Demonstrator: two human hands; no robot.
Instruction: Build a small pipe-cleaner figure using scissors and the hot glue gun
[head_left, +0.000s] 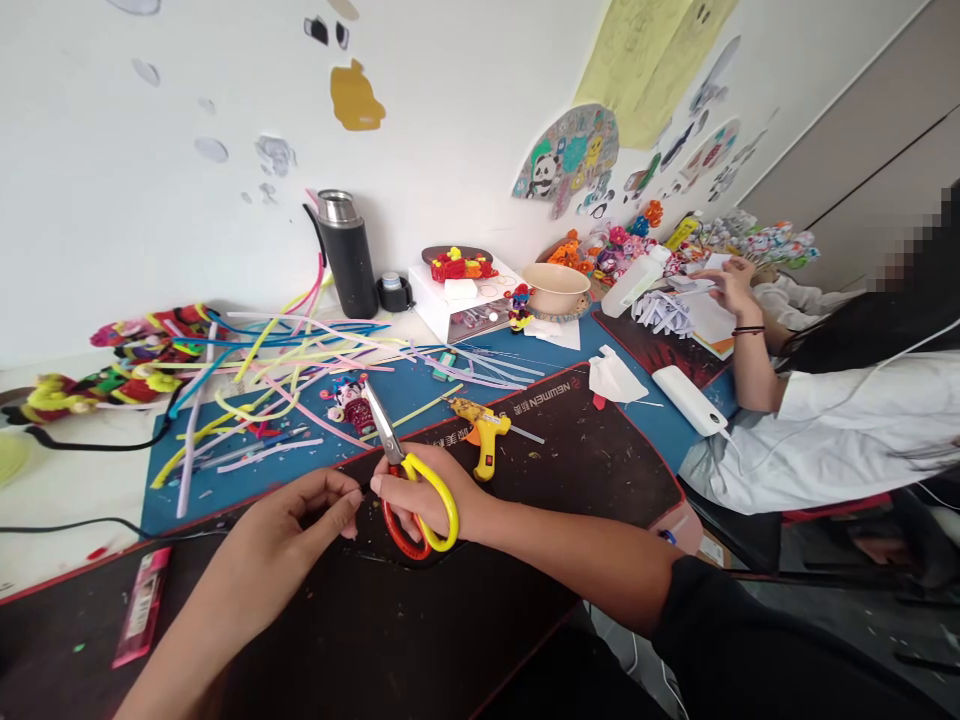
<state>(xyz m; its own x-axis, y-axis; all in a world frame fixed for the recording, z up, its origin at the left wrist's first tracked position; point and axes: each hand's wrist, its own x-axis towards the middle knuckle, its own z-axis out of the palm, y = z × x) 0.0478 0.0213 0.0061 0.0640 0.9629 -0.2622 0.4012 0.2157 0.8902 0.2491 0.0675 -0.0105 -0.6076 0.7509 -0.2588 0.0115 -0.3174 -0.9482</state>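
Observation:
My right hand (450,485) is wrapped around a pair of scissors (386,430) with one red and one yellow handle loop. Their blades point up and away from me and look closed. Close by on the left, my left hand (289,525) is in a pinch, thumb against fingers. A tiny dark bit shows at its fingertips, too small to name. Just beyond the scissors' tips sits a small figure (354,405) of dark red and multicoloured fuzzy stems. A yellow glue gun (489,440) lies on the black mat (525,580), right of my right hand.
Loose pipe cleaners (281,365) spread over the blue mat (169,490) at left. Behind stand a black thermos (347,260), a white box (435,305) and a beige bowl (555,290). A pink packet (142,605) lies front left. At right, another person's hand (731,290) handles paper.

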